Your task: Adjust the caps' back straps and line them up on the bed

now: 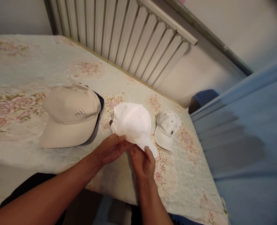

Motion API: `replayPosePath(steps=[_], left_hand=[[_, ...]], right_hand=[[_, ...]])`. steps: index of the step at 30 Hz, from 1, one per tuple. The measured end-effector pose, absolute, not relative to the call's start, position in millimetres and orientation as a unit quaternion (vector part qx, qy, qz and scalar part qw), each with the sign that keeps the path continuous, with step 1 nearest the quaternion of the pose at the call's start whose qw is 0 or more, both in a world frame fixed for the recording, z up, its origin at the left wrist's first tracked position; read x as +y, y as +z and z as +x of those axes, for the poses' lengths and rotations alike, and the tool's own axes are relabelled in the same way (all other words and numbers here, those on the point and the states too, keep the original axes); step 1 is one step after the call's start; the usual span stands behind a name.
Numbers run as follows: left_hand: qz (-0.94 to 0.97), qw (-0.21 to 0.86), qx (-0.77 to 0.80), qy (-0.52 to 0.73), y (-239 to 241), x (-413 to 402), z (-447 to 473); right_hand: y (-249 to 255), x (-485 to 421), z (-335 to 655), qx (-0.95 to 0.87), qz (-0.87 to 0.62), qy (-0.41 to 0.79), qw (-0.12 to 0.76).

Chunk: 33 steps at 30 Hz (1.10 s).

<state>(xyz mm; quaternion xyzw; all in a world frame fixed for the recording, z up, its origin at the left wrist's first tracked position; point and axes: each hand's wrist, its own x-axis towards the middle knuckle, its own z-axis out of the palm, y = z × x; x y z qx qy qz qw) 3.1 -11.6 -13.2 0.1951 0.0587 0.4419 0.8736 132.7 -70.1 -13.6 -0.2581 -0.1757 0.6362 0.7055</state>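
Note:
Both my hands hold a white baseball cap [133, 122] just above the flowered cloth, its brim pointing to the lower right. My left hand [111, 148] pinches the lower edge of the crown, thumb on top. At the brim, my right hand [143, 159] grips with its thumb over the near side; some fingers are hidden beneath. A beige cap [70, 109] with a small three-stripe logo lies to the left, over a dark cap [100, 101] that shows only at its edge. To the right sits a smaller whitish cap [167, 128] with a dark emblem.
The flowered cloth [35, 68] covers a bed-like surface. A white slatted radiator [119, 37] stands along the wall behind it. Blue curtain [241, 140] hangs at the right, with a dark blue object [204, 97] near the far corner.

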Motion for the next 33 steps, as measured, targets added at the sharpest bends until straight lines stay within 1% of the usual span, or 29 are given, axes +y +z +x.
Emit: replayPosePath(steps=[5, 9, 13, 20, 26, 33], left_hand=[[0.214, 0.868, 0.05, 0.445, -10.1, -11.1, 0.3], [0.209, 0.872, 0.033, 0.442, -8.4, -10.6, -1.0], [0.162, 0.879, 0.032, 0.447, -7.4, -8.2, -1.6], [0.079, 0.881, 0.083, 0.459, -9.0, -1.1, -3.0], [0.083, 0.874, 0.104, 0.468, 6.0, -25.3, 1.2], [0.164, 0.871, 0.068, 0.459, 13.8, -68.0, 9.6]], right_hand=[[-14.1, -67.8, 144.2, -0.123, -0.295, 0.615, 0.721], [-12.7, -66.9, 149.7, -0.1, -0.295, 0.606, 0.732], [-11.4, -67.1, 151.2, -0.09, -0.301, 0.599, 0.737], [-12.9, -68.1, 155.9, -0.075, -0.298, 0.604, 0.736], [-6.4, -76.0, 152.8, -0.062, -0.288, 0.594, 0.749], [7.3, -112.8, 134.5, -0.08, -0.289, 0.583, 0.756]])
